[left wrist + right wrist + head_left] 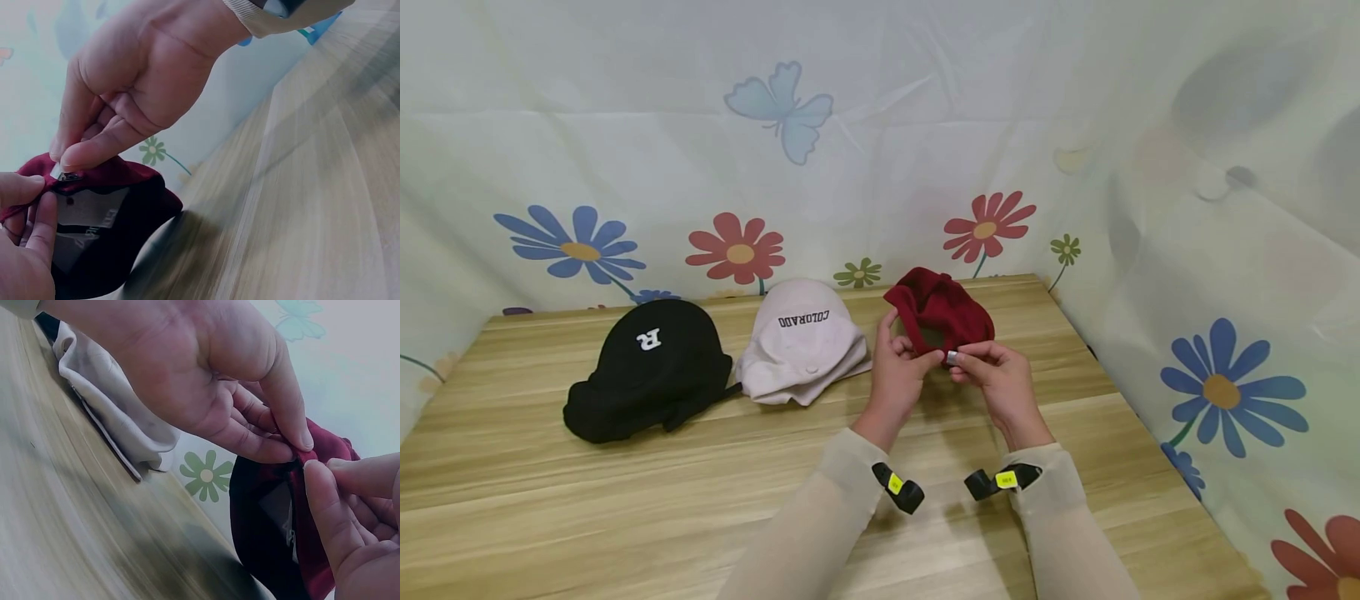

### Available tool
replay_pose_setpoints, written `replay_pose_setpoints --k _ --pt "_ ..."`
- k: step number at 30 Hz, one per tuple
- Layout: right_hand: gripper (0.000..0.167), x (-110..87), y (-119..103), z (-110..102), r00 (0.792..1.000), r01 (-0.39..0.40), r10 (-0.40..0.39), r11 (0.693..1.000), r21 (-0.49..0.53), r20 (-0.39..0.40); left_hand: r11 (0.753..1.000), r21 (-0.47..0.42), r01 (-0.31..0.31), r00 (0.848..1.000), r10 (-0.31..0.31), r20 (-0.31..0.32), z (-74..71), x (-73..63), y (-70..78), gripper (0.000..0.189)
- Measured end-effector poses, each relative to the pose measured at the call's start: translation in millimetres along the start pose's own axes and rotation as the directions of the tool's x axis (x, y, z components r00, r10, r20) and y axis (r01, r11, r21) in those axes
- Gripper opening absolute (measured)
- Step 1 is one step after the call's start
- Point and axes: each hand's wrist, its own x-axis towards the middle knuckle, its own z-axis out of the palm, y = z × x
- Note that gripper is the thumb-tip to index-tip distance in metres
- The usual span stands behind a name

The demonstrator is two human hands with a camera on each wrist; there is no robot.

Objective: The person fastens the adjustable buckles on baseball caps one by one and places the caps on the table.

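Observation:
A dark red cap [958, 312] stands toward the back right of the table, held up between both hands. Its opening faces the person, and a pale printed label [87, 209] shows inside in the left wrist view. The left hand [897, 379] pinches the cap's strap between thumb and fingers, at the left of the silvery metal clasp [952, 357]. Thumb and finger of the right hand [1006, 385] grip the strap at that clasp. In the right wrist view the fingertips of both hands nearly meet at the strap [303, 456].
Left of the red cap lies a pale cap [801, 346] lettered COLORADO. Farther left is a black cap [651, 375] with a white R, its strap end beside the pale cap. A flower-printed sheet [887, 150] hangs behind and beside the wooden table [625, 517].

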Motion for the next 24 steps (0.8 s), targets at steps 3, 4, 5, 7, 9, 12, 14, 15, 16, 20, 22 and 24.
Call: replay_pose_setpoints --k 3,4,5,7,9,12,14,15,16,20,22,24 --pt "0.023 -0.3 -1.2 0.7 1.0 0.006 -0.006 0.999 -0.037 -0.009 1.0 0.015 -0.005 1.0 0.005 0.004 0.1 -0.2 -0.3 0.093" --pt "0.024 -0.5 -1.6 0.8 1.0 0.008 -0.008 0.999 -0.045 -0.009 1.0 0.014 -0.007 1.0 0.007 0.005 0.0 -0.2 -0.5 0.093" --pt "0.023 -0.7 -2.1 1.0 1.0 0.01 -0.01 0.999 -0.048 -0.006 1.0 0.013 -0.007 1.0 0.007 0.007 0.0 -0.1 -0.5 0.093" --pt "0.021 -1.3 -2.8 0.9 1.0 0.013 -0.013 0.999 -0.046 0.005 1.0 0.011 -0.009 1.0 0.009 0.007 -0.2 -0.2 -0.7 0.093" --pt "0.017 -1.8 -3.4 0.5 1.0 0.013 -0.012 0.999 -0.039 0.021 1.0 0.016 -0.014 1.0 0.014 0.011 -0.5 -0.6 -0.7 0.092" --pt "0.012 -2.3 -3.7 -0.5 0.999 0.009 -0.008 1.0 -0.024 0.041 0.999 0.041 -0.03 0.999 0.029 0.026 -0.7 -1.7 -0.6 0.09" --pt "0.012 -2.3 -3.8 -1.1 0.999 0.005 -0.003 1.0 -0.023 0.049 0.997 0.062 -0.04 0.999 0.038 0.038 -1.1 -2.5 -0.6 0.089" --pt "0.012 -2.3 -3.8 -1.3 0.999 0.003 -0.002 1.0 -0.023 0.051 0.996 0.072 -0.045 0.998 0.042 0.043 -1.3 -2.7 -0.9 0.089" --pt "0.013 -2.4 -3.8 -1.5 0.999 0.001 0.0 1.0 -0.023 0.052 0.996 0.079 -0.047 0.998 0.043 0.048 -1.6 -3.0 -1.1 0.089" --pt "0.018 -2.3 -4.5 -1.6 0.999 0.0 0.002 0.999 -0.037 0.054 0.994 0.09 -0.058 0.997 0.053 0.057 -2.6 -2.8 -2.8 0.09" --pt "0.021 -2.4 -4.8 -1.6 0.999 0.003 0.0 0.999 -0.051 0.054 0.994 0.087 -0.063 0.996 0.057 0.062 -2.9 -2.4 -3.8 0.09" --pt "0.024 -2.5 -5.0 -1.6 0.999 0.007 -0.003 0.998 -0.067 0.052 0.994 0.085 -0.067 0.996 0.061 0.066 -2.9 -2.6 -4.4 0.09"
